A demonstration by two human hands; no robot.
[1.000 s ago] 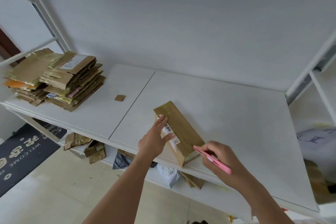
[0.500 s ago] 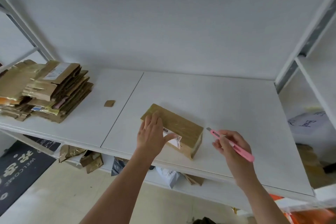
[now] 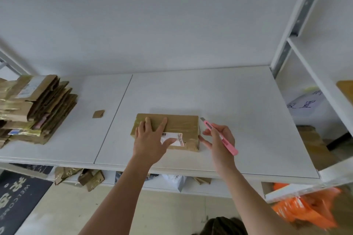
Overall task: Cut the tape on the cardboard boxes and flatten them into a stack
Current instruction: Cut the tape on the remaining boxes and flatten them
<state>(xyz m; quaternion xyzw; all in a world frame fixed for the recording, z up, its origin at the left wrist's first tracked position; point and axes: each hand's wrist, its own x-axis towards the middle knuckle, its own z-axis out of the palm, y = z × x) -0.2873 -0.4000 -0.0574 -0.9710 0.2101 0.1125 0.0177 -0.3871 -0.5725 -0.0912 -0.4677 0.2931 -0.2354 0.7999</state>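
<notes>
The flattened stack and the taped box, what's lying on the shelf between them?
One small cardboard scrap, on bare white shelf between flattened stack and taped box, seen in the head view.

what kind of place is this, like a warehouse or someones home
Probably a small storeroom or parcel-handling room, possibly in a home: white metal shelving, a stack of flattened cardboard boxes on it, and a welcome doormat on the tiled floor.
</notes>
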